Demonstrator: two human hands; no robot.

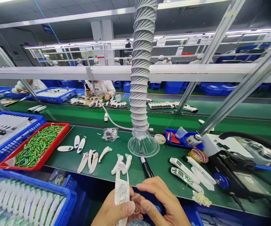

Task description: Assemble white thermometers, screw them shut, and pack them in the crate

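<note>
Your left hand [113, 207] grasps a white plastic casing [121, 186], thumb pressed across its lower part, holding it upright in front of the near edge of the green workbench [67, 163]. Your right hand [165, 204] is just beside it, thumb and fingers bent toward a small clear plastic piece [136, 203] between your two hands; you cannot tell here whether those fingertips grip it. Beyond the casing's top, two white curved parts [127, 163] lie on the bench, near a clear extraction funnel [143, 145]. To your left sits a red tray [55, 147] of green cylindrical components [38, 147].
</note>
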